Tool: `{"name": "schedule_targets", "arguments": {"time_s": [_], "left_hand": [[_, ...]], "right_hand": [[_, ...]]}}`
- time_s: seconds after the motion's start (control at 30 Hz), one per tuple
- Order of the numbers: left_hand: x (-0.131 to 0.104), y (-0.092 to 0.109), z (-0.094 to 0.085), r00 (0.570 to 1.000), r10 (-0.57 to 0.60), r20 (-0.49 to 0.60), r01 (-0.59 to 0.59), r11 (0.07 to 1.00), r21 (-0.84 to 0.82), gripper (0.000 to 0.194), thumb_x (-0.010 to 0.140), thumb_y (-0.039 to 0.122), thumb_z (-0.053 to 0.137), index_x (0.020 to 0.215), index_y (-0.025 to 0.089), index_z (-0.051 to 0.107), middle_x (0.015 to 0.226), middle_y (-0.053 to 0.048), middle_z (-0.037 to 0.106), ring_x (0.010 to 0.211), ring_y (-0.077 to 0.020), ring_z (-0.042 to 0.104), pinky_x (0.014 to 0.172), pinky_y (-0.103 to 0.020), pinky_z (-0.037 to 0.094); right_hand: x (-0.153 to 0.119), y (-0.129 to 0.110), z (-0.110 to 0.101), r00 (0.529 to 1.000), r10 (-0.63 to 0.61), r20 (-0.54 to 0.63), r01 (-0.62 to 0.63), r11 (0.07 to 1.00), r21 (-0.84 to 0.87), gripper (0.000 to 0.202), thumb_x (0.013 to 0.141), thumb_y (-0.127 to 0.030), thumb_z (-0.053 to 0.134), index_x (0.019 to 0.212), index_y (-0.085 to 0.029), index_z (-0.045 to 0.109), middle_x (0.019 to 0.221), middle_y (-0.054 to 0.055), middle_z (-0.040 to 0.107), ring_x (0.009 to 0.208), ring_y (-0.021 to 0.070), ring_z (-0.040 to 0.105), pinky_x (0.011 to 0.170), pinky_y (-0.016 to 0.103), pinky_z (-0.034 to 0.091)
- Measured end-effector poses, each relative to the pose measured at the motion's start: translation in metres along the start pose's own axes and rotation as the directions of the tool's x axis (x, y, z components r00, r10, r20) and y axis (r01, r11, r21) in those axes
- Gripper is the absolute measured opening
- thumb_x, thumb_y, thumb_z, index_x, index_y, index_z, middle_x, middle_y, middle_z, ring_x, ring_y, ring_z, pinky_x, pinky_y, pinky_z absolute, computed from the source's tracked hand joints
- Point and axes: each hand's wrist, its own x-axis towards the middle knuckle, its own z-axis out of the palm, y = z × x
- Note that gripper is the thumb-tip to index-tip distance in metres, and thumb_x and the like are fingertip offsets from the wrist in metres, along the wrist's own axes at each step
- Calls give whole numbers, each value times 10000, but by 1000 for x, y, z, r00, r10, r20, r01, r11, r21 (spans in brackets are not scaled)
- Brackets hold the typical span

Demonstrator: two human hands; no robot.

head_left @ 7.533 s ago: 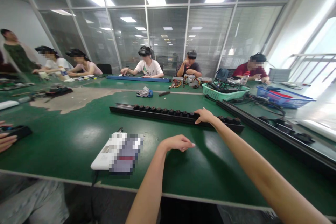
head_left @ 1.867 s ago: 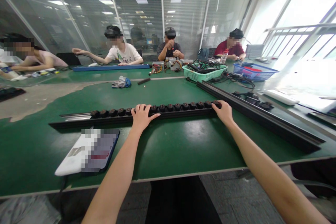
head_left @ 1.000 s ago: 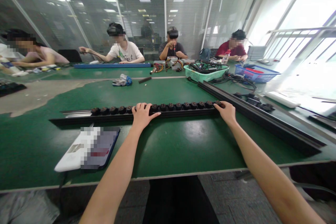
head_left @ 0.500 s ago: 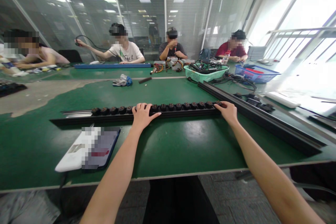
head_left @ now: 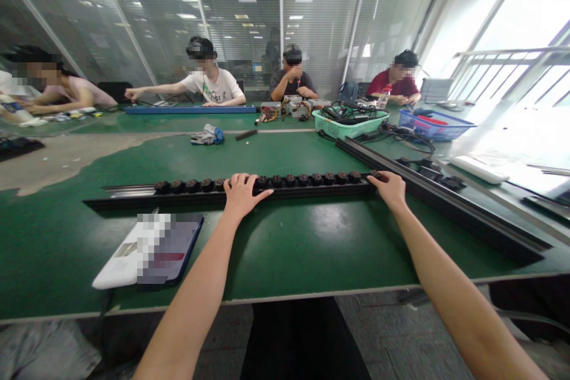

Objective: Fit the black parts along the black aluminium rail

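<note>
A long black rail (head_left: 312,191) lies across the green table (head_left: 294,249) in front of me, with a row of black round-topped socket modules (head_left: 316,179) set along it. Over its middle rests my left hand (head_left: 241,195), fingers curled across the far side and thumb stretched along the near side. At the rail's right end, my right hand (head_left: 392,189) pinches the last black socket module (head_left: 377,176) between thumb and fingers. The rail's left end shows a bare channel without modules.
A second black rail (head_left: 445,202) slants along the right. Nearer left lie a white device (head_left: 118,267) and a phone (head_left: 189,249). Farther back are a glove (head_left: 207,135), a green basket (head_left: 351,127), a blue basket (head_left: 440,127) and several seated people.
My right hand has turned slightly at the rail's end, while my left hand stays in place. Across the table, a person's outstretched arm has lowered towards the blue bar.
</note>
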Motion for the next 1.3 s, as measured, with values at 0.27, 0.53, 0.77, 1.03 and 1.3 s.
{"name": "schedule_targets", "arguments": {"time_s": [0.27,0.53,0.77,1.03,1.3], "left_hand": [[-1,0,0,1000,15,-16,-15,1000,13,688,903,758,487,1326,234,627,1359,-163,591,1310,-352,409,1100,-521,283],[0,-1,0,1000,13,-12,-13,1000,-4,692,899,759,489,1335,241,630,1363,-165,584,1316,-360,403,1107,-532,275],[0,-1,1,1000,9,-8,-9,1000,-6,690,898,763,482,1338,252,628,1363,-161,582,1320,-364,400,1108,-532,279],[0,0,-1,1000,5,-3,-5,1000,-10,685,897,763,485,1332,255,631,1357,-162,586,1316,-366,402,1111,-538,273],[0,-1,0,1000,4,0,-4,1000,-7,692,893,766,488,1337,255,628,1365,-158,579,1318,-361,398,1105,-532,283]], "right_hand": [[1,-1,-3,1000,-4,-3,4,1000,-18,674,668,-750,682,914,-132,790,860,157,757,811,301,667,824,448,513],[4,4,-5,1000,13,-9,-13,999,-30,650,692,-719,674,934,-126,790,853,152,751,807,302,662,840,451,504],[15,19,-12,998,46,-51,-51,995,-90,537,699,-565,693,963,-109,793,886,161,758,833,308,657,860,448,487],[25,40,-22,992,64,-111,-78,989,-123,435,697,-526,703,905,-150,772,863,146,743,827,309,630,847,460,478],[21,44,-19,992,74,-104,-110,906,-408,351,679,-403,718,959,-191,715,896,149,696,1050,389,541,948,570,399]]}}
